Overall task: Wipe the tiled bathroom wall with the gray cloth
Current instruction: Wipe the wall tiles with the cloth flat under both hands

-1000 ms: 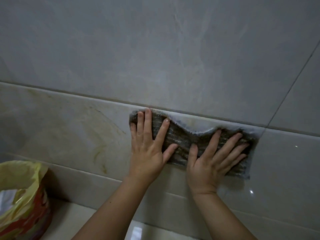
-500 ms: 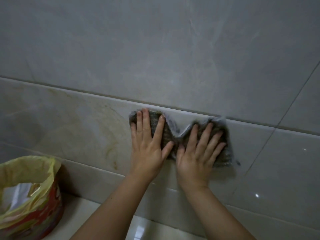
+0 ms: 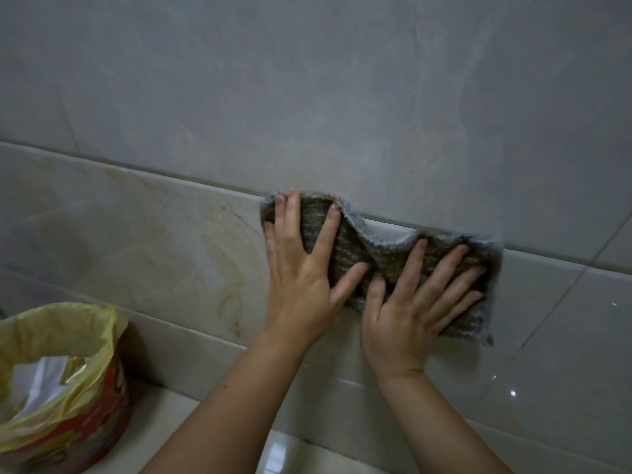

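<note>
While both hands are flat on the cloth [image 3: 372,265], the wall [image 3: 307,97] looks only partly done.
Left hand [image 3: 301,275] and right hand [image 3: 410,313] are spread wide, fingers splayed, pressing the cloth against the tile just under the long grout line, nothing pinched. It's a dark gray, fuzzy rag, bunched and wavy along its top edge. Yellowish stains [image 3: 225,268] sit on the tile to the left, apart from the cloth, so I'd guess that patch is left to do. Bin [image 3: 61,388] sits lower left.
</note>
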A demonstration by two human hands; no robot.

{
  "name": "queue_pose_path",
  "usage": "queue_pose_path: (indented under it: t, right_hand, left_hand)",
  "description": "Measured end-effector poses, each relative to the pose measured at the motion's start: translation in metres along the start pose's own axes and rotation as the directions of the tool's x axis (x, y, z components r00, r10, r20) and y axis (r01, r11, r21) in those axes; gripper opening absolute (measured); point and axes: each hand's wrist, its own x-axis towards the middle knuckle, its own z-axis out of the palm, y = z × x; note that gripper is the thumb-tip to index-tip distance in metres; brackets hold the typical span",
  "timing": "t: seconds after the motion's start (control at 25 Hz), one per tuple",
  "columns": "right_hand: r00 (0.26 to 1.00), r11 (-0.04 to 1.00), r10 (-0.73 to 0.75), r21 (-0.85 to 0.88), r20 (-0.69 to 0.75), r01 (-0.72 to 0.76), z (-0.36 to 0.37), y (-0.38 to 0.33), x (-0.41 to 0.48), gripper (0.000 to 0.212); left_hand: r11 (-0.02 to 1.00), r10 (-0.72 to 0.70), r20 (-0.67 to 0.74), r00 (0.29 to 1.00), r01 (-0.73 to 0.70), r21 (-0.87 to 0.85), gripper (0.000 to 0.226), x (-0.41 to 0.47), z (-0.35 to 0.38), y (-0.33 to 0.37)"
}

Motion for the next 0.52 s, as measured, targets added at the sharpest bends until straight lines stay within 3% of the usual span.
queue_pose_path:
  t: [0.28,0.52]
  right_hand:
    - [0.995,0.99,-0.07,0.117,-0.071,0.078,-0.016,0.006,0.006,0.056]
    - [0.981,0.973,-0.194,0.123,-0.032,0.196,-0.039,0.016,0.014,0.037]
  left_hand:
    - [0.994,0.004,-0.066,0.998,-0.011,-0.106,0.067,-0.003,0.0,0.0]
    - [0.999,-0.046,-0.026,0.999,0.046,0.012,0.069,-0.007,-0.002,0.011]
